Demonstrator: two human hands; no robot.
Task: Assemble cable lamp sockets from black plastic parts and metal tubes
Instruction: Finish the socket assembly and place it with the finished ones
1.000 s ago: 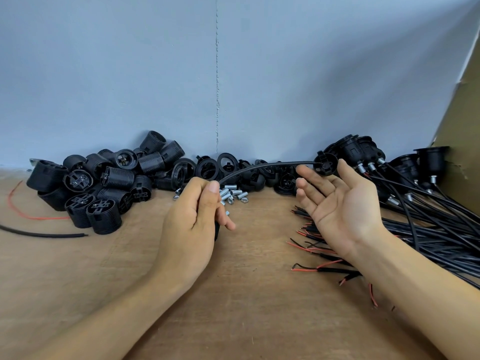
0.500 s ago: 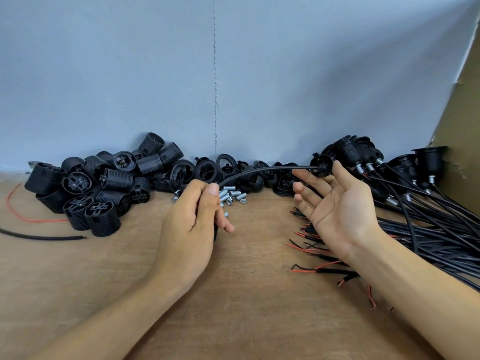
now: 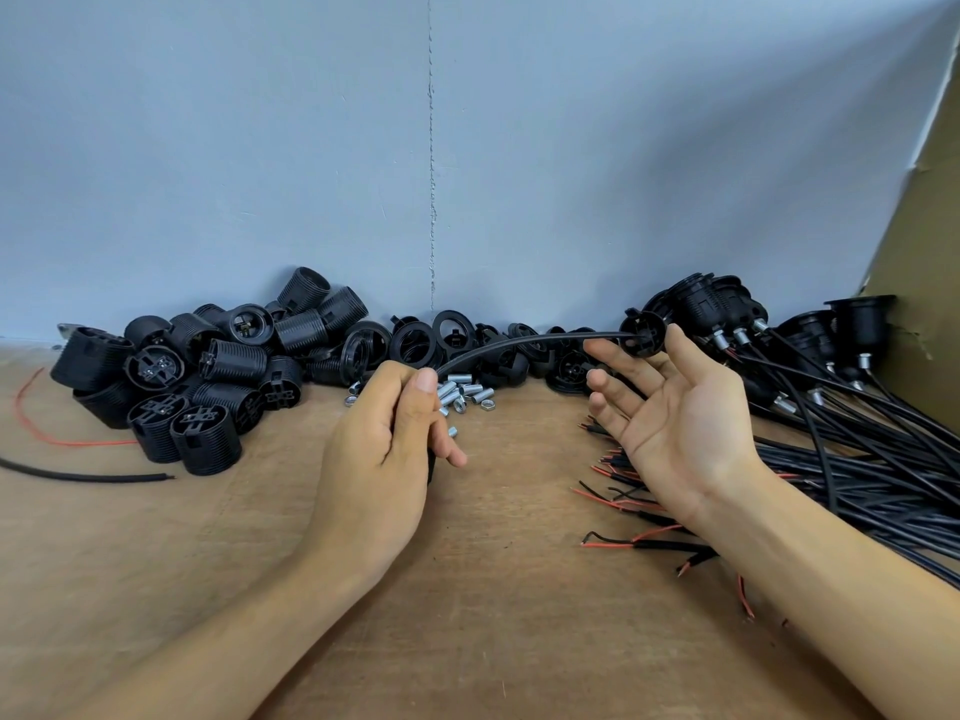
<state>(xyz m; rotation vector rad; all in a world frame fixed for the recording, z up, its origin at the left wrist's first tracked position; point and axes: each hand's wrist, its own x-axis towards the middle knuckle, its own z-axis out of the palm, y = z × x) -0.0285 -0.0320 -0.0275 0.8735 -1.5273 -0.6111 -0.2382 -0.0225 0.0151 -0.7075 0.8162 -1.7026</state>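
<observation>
Left hand clenches a thin black cable (lower end hidden). Right hand lies released beside its round black plastic cap.

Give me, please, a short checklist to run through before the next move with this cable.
1. Left hand grips the black cable: ok.
2. Black cap sits at the cable's far end: ok.
3. Right hand open, holding nothing: ok.
4. Tube already fitted in the cap: cannot tell.
5. Loose metal tubes lie just beyond the left hand: ok.
</observation>
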